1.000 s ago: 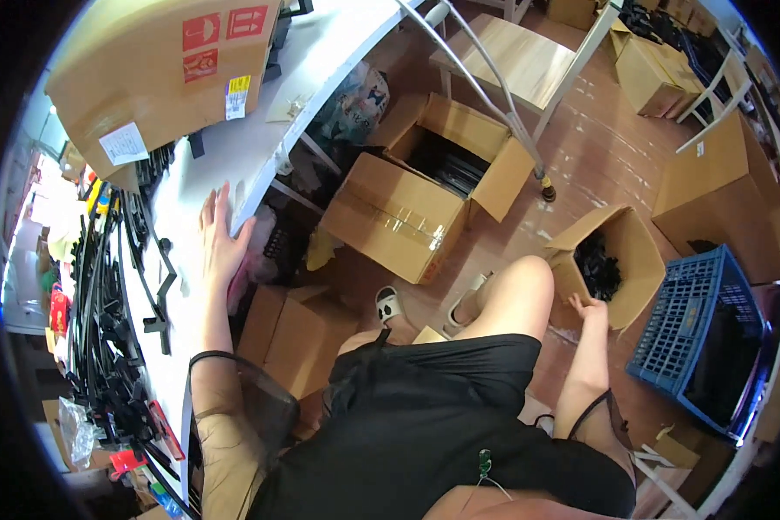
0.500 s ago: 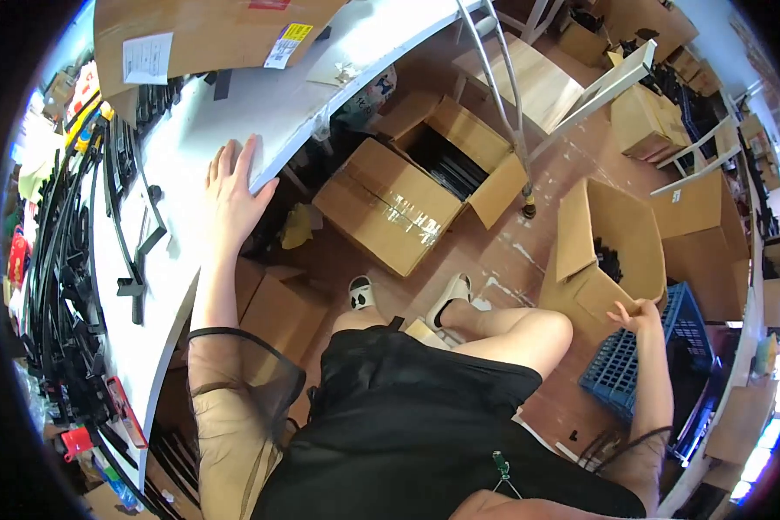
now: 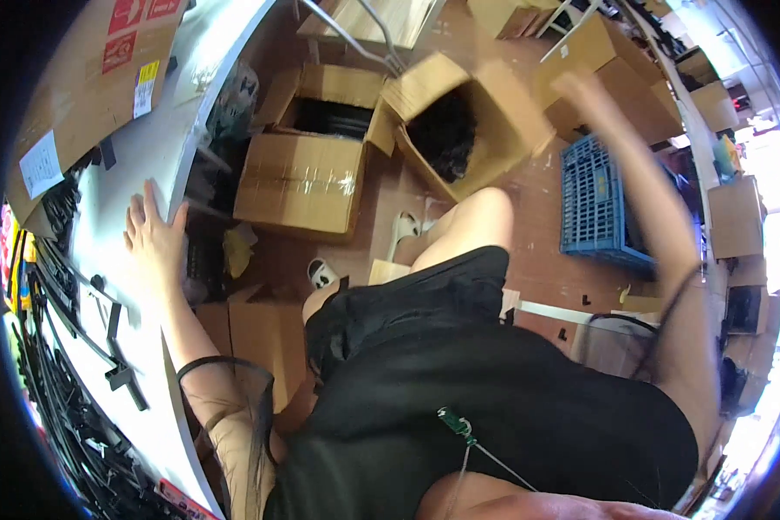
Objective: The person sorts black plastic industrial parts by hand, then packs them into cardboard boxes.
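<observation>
My left hand [image 3: 153, 236] lies flat on the white table [image 3: 104, 208], fingers spread and holding nothing. Beside it on the tabletop is a black bracket-like piece [image 3: 121, 368]. My right arm reaches out to the right, and my right hand [image 3: 579, 94] is smeared by motion, so its fingers do not read clearly. It appears between an open cardboard box [image 3: 516, 117] with black parts [image 3: 443, 139] inside and another cardboard box [image 3: 624, 74] behind. Whether it touches either one I cannot tell.
A second open box [image 3: 299, 186] holding long black pieces stands left of the first, their flaps meeting. A blue plastic crate [image 3: 594, 199] sits on the floor at right. Black strips [image 3: 69, 416] and a large carton [image 3: 87, 95] crowd the table. A wooden stool [image 3: 373, 22] stands beyond.
The open box with black parts has shifted left, against the second box and away from the blue crate. My right hand has left its near edge and moved farther out. The view has turned right.
</observation>
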`<state>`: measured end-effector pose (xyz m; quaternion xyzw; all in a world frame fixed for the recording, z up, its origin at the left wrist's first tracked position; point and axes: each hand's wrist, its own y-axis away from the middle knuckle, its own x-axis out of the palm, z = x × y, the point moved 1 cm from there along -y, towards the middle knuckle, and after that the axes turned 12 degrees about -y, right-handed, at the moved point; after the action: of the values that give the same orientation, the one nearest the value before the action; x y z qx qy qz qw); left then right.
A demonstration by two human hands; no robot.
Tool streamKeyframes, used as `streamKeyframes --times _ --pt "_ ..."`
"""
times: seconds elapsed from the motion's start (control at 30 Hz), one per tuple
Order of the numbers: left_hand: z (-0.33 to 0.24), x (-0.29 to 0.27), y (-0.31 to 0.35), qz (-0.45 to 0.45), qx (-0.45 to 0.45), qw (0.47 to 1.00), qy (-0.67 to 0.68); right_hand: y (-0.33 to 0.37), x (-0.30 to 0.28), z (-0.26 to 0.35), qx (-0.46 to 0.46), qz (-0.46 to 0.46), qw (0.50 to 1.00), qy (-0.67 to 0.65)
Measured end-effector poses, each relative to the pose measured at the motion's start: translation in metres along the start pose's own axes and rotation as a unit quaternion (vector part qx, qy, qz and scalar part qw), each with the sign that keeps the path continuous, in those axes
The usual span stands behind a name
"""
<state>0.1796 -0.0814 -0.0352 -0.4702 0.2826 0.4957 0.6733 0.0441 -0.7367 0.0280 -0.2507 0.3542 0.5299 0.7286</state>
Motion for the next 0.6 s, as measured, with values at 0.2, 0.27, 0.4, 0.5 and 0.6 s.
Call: streamKeyframes --times 0.2,0.27,0.4,0.5,0.6 --pt "-0.028 -0.002 -0.01 -0.025 0.047 0.998 0.02 0.058 0.212 -0.206 0.292 -0.115 0.942 -0.122" --pt "-0.021 -0.006 -0.005 -0.002 0.037 0.999 -0.001 0.072 0.261 -0.237 0.309 -0.177 0.905 -0.233" --pt "-0.031 -0.015 -0.008 -0.008 0.049 0.999 -0.02 0.091 0.291 -0.278 0.353 -0.312 0.818 -0.331" --pt "-0.036 -0.014 -0.014 0.001 0.042 0.998 -0.042 0.073 0.284 -0.284 0.351 -0.279 0.833 -0.325" --pt "-0.033 -0.009 -0.02 0.001 0.03 0.999 -0.034 0.028 0.276 -0.29 0.266 -0.247 0.864 -0.35"
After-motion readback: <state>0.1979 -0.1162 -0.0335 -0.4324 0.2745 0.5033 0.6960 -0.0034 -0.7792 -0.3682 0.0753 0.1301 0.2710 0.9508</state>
